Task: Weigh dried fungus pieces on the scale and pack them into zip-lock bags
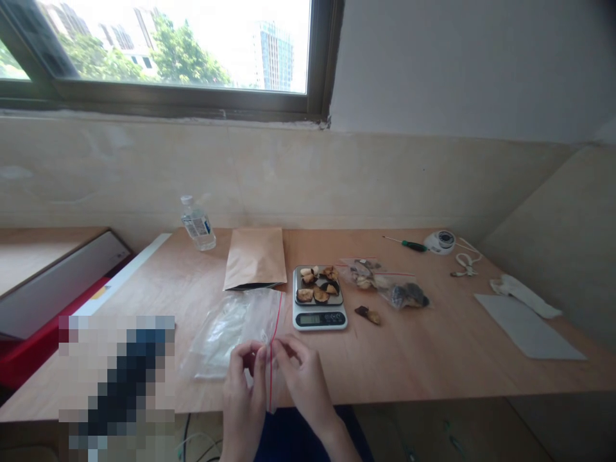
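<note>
The left hand (pixel 243 388) and right hand (pixel 302 378) are grasping a clear zip bag (pixel 231 337) (at its red seal). A digital scale (pixel 318 319) is sitting nearby.

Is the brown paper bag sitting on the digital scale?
No, the brown paper bag lies on the wooden table beside the digital scale, not on it.
</note>
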`<action>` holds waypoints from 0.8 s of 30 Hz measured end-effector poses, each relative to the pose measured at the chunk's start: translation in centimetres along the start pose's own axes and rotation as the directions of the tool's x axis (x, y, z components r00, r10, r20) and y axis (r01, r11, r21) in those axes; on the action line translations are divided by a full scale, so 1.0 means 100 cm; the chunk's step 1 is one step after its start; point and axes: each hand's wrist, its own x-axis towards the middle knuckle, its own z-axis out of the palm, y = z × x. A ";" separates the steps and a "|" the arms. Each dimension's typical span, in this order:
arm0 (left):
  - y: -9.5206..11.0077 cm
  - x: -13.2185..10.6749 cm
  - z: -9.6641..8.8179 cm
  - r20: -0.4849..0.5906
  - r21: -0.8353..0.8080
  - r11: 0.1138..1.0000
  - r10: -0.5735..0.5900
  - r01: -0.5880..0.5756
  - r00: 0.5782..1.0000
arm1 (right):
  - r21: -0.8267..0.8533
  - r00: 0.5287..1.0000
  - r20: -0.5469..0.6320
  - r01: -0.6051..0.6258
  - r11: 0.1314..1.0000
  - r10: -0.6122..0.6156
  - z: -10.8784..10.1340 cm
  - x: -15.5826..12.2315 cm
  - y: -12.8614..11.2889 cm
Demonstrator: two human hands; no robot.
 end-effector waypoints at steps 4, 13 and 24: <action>0.005 -0.002 -0.006 -0.163 -0.079 0.989 -0.136 0.124 0.977 | 0.082 0.991 -0.075 -0.106 0.991 0.113 -0.019 -0.004 0.014; 0.015 0.002 -0.021 0.038 -0.099 0.991 -0.084 0.087 0.996 | 0.038 0.976 0.055 -0.212 0.977 0.210 -0.040 -0.017 0.018; 0.010 0.002 -0.015 0.363 0.001 0.996 0.087 -0.094 0.928 | -0.081 0.988 0.088 -0.122 0.989 0.129 -0.044 -0.012 0.009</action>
